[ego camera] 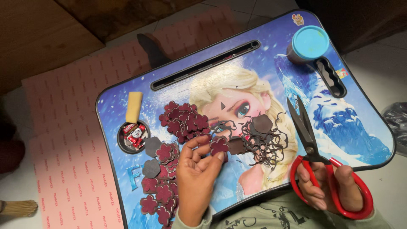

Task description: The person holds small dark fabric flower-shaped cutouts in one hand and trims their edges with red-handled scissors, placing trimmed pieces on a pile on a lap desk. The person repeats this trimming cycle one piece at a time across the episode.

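My left hand (197,171) pinches a dark maroon flower-shaped cutout (219,146) over a blue picture-printed lap table (339,123). My right hand (328,186) grips red-handled scissors (311,146) at the table's near right edge, blades slightly apart and pointing away from me. A heap of flower cutouts (183,121) lies in the middle of the table. More flower cutouts (160,186) trail down the left side beside my left hand. Thin curly dark offcuts (265,144) and a few plain dark pieces lie between my hands.
A blue-lidded jar (308,42) stands at the far right corner. A yellowish block (134,107) and a round recess with small wrapped items (132,136) sit at the left. Pink printed sheets (72,140) cover the floor on the left, beside a brush (19,208).
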The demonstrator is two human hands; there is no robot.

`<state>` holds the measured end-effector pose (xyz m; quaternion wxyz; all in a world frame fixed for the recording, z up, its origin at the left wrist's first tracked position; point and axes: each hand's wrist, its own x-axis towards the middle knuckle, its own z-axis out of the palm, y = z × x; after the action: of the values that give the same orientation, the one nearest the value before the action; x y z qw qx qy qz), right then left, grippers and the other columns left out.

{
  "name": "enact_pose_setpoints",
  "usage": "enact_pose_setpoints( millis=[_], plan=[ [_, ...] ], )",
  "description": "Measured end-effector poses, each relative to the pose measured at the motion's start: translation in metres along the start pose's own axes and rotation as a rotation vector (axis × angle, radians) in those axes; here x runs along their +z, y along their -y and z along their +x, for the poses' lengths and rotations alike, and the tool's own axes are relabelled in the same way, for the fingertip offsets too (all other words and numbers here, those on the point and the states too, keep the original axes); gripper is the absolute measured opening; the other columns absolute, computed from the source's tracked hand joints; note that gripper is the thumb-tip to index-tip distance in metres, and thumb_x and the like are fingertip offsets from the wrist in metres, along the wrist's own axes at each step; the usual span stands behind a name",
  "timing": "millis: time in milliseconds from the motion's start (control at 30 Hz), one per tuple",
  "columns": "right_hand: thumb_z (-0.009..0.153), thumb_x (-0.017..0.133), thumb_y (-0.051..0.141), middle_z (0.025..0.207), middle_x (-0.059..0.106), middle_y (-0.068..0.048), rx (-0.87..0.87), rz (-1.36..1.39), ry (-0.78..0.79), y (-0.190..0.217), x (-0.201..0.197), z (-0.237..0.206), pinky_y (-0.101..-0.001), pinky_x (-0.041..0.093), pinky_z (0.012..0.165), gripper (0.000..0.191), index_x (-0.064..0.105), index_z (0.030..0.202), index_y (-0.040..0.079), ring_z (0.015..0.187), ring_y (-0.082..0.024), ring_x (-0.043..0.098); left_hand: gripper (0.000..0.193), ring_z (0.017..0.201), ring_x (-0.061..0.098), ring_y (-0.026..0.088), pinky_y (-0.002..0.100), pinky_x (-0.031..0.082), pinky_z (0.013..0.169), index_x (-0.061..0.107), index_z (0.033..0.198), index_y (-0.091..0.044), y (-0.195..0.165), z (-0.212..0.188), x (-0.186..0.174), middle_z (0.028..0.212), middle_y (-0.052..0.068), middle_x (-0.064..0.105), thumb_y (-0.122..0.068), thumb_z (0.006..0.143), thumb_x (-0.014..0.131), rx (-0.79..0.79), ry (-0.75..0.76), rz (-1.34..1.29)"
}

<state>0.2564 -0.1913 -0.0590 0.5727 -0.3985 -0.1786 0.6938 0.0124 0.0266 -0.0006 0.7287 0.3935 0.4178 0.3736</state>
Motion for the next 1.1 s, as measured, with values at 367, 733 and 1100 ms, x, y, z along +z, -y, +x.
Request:
enact_pose_setpoints(
  millis=[367, 733, 1100],
  plan=[
    [0.084, 0.044, 0.084, 0.068, 0.050, -0.007, 0.010, 0.010, 0.023, 0.000, -0.009, 0.010, -0.0269, 0.042, 0.049, 0.094, 0.048, 0.104, -0.007, 0.050, -0.016, 0.048, 0.041, 0.114, 0.064, 0.024, 0.040, 0.051, 0.097, 0.062, 0.128, -0.012, -0.040, 0.004, -0.005, 0.123, 0.005, 0.067, -0.013, 0.090, 0.076, 0.647, -0.207, 1.035],
    [0.084, 0.043, 0.085, 0.064, 0.051, -0.007, 0.016, -0.057, 0.022, 0.008, -0.006, 0.016, -0.0277, 0.042, 0.047, 0.095, 0.048, 0.103, -0.008, 0.046, -0.016, 0.048, 0.038, 0.112, 0.057, 0.031, 0.047, 0.043, 0.093, 0.069, 0.113, -0.008, -0.004, -0.024, 0.004, 0.111, 0.008, 0.066, -0.018, 0.078, 0.080, 0.646, -0.079, 1.291],
    [0.087, 0.044, 0.081, 0.065, 0.051, -0.008, 0.006, -0.075, -0.007, 0.006, 0.000, 0.014, -0.0279, 0.040, 0.048, 0.093, 0.048, 0.106, -0.010, 0.049, -0.017, 0.048, 0.040, 0.074, 0.072, 0.011, 0.027, 0.058, 0.067, 0.073, 0.117, -0.011, 0.001, -0.028, -0.002, 0.088, 0.002, 0.076, -0.008, 0.079, 0.081, 0.231, -0.088, 0.769]
  ],
)
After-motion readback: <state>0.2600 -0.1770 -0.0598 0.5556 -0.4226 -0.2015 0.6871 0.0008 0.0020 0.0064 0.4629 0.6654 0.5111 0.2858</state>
